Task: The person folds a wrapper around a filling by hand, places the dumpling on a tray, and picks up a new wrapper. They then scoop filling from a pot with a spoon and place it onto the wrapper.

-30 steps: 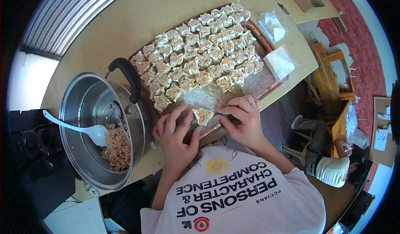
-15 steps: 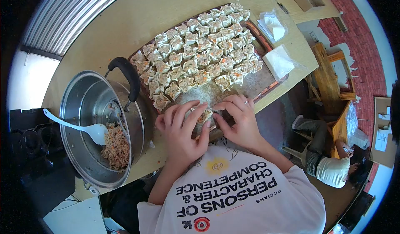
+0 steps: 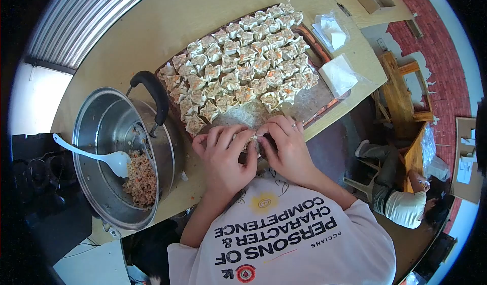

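Observation:
Rows of filled dumplings (image 3: 246,56) with star-shaped open tops cover most of a brown-rimmed tray (image 3: 309,102). At the tray's near edge my left hand (image 3: 223,155) and my right hand (image 3: 284,145) meet, fingertips pressed around one small dumpling (image 3: 249,143) between them. Most of that dumpling is hidden by my fingers. Left of the tray stands a steel pot (image 3: 86,133) with a black handle. Inside it are minced filling (image 3: 141,181) and a white spoon (image 3: 114,161).
Thin white squares (image 3: 338,75) in plastic lie at the tray's right corner, with another plastic packet (image 3: 332,32) behind them. A black appliance (image 3: 48,199) stands at the far left. Another person (image 3: 403,206) sits at the right beside wooden furniture.
My hands have drawn closer together, and the fingers have closed in around the dumpling, which now shows less. The other person's head and arm have shifted slightly.

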Demonstrator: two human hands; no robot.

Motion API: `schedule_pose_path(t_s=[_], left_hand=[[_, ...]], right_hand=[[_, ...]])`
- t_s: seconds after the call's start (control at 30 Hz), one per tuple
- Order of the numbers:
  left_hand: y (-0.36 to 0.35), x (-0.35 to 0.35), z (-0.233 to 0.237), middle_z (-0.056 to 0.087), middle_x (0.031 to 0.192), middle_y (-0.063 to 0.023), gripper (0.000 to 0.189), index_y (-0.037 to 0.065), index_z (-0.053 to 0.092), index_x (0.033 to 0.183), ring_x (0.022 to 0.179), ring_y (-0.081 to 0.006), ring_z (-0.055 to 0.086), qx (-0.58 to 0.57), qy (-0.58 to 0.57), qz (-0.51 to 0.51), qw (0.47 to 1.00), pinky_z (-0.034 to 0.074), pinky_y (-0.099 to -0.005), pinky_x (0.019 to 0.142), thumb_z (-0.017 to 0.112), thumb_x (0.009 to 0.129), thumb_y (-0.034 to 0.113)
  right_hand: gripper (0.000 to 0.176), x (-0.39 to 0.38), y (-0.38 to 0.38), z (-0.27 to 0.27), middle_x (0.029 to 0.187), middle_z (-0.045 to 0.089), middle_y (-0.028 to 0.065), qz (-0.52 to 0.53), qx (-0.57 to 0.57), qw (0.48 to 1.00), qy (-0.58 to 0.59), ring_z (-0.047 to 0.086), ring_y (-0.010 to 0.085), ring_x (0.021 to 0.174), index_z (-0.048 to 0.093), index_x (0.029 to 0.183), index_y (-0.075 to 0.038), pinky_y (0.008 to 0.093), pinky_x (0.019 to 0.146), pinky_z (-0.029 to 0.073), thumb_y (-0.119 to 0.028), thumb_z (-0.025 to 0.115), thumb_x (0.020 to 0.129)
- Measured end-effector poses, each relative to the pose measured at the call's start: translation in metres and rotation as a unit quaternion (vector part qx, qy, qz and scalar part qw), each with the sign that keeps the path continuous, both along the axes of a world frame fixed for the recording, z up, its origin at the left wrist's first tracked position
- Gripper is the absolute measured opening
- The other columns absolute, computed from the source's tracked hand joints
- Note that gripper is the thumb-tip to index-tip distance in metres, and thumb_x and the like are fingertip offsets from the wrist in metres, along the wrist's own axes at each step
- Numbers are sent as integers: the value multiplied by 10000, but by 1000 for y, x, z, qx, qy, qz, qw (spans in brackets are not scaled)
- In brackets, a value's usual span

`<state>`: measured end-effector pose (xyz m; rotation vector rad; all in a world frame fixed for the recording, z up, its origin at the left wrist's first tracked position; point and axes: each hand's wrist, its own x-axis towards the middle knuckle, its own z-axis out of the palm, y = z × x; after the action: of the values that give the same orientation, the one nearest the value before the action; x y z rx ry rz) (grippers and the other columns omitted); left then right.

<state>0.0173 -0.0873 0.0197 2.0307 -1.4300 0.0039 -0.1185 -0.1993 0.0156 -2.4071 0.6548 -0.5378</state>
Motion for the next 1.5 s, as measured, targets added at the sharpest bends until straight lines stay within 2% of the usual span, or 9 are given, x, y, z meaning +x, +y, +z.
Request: schedule_pose_path(t_s=[0.2,0.4,0.57,0.8,0.97,1.17,1.27,1.43,1.5], left_hand=[[0,0,-2,693,1100,33,222,160,718,1013,1030,-210,614,-8,3,3,1000,324,-478,981,731,793,176],[1,1,1,711,1087,11,245,156,734,1021,1035,-230,623,-14,16,3,1000,319,-451,994,739,779,117],[1,0,2,711,1082,14,247,157,735,1020,1037,-232,623,-8,23,3,1000,319,-452,998,734,777,112],[3,1,-1,685,1115,30,234,163,724,1022,1051,-215,609,-2,21,0,1000,319,-480,1015,722,789,170],[2,1,-1,684,1108,26,231,163,724,1018,1045,-213,611,-5,27,-1,1000,324,-471,1012,720,787,166],[1,1,0,684,1106,21,224,162,723,1007,1038,-212,612,-14,16,2,1000,326,-468,1011,717,783,156],[2,2,2,702,1102,-3,310,138,703,1103,1044,-251,623,3,23,-7,1000,324,-460,1013,729,795,136],[3,3,0,694,1129,-47,561,84,564,1328,1076,-276,624,-2,59,3,998,318,-468,1051,759,808,170],[3,2,2,680,1152,-59,554,79,562,1340,1073,-273,618,-11,67,6,998,322,-477,1055,748,831,191]], right_hand=[[137,1,1,-2,1080,618,100,2,0,1000,-17,579,307,1015,646,1028,-63,435,840,393,-77,682,897],[163,3,2,-3,951,672,65,2,17,997,-72,611,282,923,656,1036,-68,413,815,407,-42,696,880],[242,-1,5,3,890,688,38,-38,122,989,-71,623,249,864,664,1073,-92,393,832,385,-11,725,853],[251,-1,0,-5,897,690,29,-32,106,991,-70,627,240,899,672,1064,-109,391,840,380,-23,748,840],[243,2,-8,-6,1029,669,17,-17,4,995,-95,601,256,945,710,1039,-130,410,823,376,-85,795,815],[188,-5,-9,-13,1018,648,-25,-12,-39,996,-81,562,239,955,783,966,-165,402,821,357,-97,810,792],[192,-2,-6,-18,1029,664,-40,-32,-8,993,-115,556,222,957,799,956,-163,397,828,348,-90,810,778],[238,-5,2,-8,1087,689,-56,-24,-7,996,-91,557,209,977,804,994,-163,388,841,343,-83,806,769],[247,-4,1,-6,1109,694,-59,-21,-9,996,-90,559,207,985,803,1002,-162,385,843,343,-82,805,768]])
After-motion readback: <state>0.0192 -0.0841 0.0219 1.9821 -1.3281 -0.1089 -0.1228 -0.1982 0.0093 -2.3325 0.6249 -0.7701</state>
